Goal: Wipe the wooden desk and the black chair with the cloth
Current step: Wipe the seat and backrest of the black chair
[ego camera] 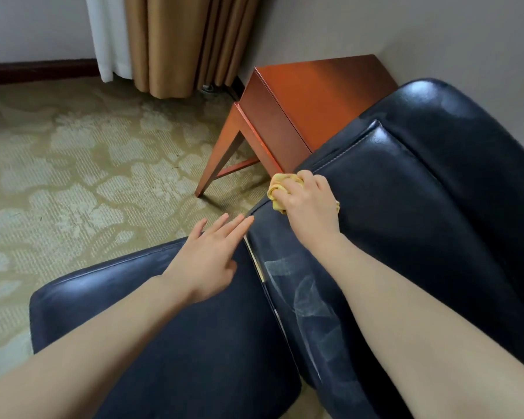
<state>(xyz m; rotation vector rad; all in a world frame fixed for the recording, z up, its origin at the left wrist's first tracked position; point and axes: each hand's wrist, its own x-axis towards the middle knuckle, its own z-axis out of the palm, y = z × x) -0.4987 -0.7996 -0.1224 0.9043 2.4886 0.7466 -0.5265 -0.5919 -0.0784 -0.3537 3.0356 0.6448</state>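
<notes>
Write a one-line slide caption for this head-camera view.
Right hand grips a yellow cloth on the black chair near the wooden desk; left hand, fingers straight, over the seat.

A beige carpet with a pale floral pattern (pixel 73 176) covers the floor. Tan pleated curtains (pixel 176 40) and a white sheer curtain (pixel 103 34) hang by the grey wall (pixel 28 25) with its dark skirting board (pixel 37 71).
</notes>
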